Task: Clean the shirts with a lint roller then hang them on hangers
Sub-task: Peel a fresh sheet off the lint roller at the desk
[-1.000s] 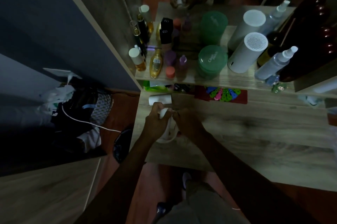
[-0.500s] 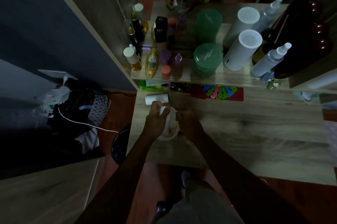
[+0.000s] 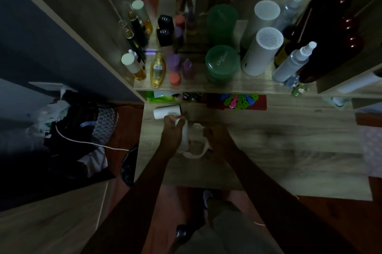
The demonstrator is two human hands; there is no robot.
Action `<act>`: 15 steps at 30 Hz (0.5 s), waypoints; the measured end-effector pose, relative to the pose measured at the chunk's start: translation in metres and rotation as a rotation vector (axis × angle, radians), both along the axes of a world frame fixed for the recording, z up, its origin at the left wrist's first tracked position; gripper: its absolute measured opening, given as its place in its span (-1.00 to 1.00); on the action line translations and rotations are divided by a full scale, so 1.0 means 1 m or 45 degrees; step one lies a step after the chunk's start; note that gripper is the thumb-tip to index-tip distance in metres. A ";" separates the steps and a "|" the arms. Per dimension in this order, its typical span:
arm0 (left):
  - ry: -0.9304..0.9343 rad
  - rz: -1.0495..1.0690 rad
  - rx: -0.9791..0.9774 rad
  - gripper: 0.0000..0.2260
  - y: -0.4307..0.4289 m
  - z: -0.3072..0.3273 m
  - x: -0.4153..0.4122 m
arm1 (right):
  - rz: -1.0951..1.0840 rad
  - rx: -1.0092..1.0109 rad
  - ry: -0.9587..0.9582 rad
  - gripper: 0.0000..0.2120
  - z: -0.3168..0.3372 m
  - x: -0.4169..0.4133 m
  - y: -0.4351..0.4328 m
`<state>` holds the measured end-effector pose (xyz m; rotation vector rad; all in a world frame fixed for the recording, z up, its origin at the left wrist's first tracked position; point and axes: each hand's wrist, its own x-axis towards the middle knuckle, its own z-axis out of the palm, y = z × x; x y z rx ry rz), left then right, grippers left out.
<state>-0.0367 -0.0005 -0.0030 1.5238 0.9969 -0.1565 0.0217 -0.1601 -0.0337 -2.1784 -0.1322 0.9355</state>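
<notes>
- Hardly anything is shifting from a second ago: both hands are staying together over the near-left part of the counter (image 3: 268,150), and only the white loop between them is showing more than it did.
- That counter is carrying the work, I think, because it is giving a firm, flat place for readying the tool before any cloth is being touched.
- Along its far edge a shelf (image 3: 237,86) is standing, crowded with bottles and jars that are taking no part.
- Left of the counter, a dark pile of clothes (image 3: 82,127) is lying on the floor with a white cable (image 3: 88,143) trailing across it. I cannot tell whether the shirts are in it, and no hangers are showing.
- The left grip (image 3: 172,136) is curling round the white barrel of the lint roller (image 3: 184,137), holding it upright just above the counter, probably to keep the barrel from turning.
- The right grip (image 3: 217,138) is closing, fingers bent, on the roller's curved handle (image 3: 199,153). The light is too dim for me to say how tightly.
- I am judging this as preparation, either seating the roll on its handle or peeling off a used sheet, so the cleaning is not yet beginning.
- A spare white roll (image 3: 167,111) is lying on its side just beyond the left grip, likely being kept close for a swap.
</notes>
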 end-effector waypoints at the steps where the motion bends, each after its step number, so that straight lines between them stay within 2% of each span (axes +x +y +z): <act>1: 0.005 -0.011 0.006 -0.82 0.000 0.006 0.001 | -0.014 -0.010 0.035 -0.66 0.002 0.003 -0.003; 6: 0.032 -0.038 -0.069 -0.77 0.001 0.007 0.005 | 0.021 -0.107 0.004 -0.63 -0.001 0.011 -0.019; 9: 0.070 -0.057 -0.120 -0.76 0.001 0.010 0.005 | -0.010 -0.081 -0.078 -0.46 -0.009 0.018 -0.018; 11: 0.059 -0.069 -0.109 -0.79 0.000 0.010 0.003 | 0.039 -0.116 -0.213 -0.53 -0.016 0.022 -0.017; 15: 0.086 -0.116 -0.051 -0.73 0.003 0.003 -0.001 | 0.045 -0.214 -0.269 -0.65 -0.020 0.029 -0.017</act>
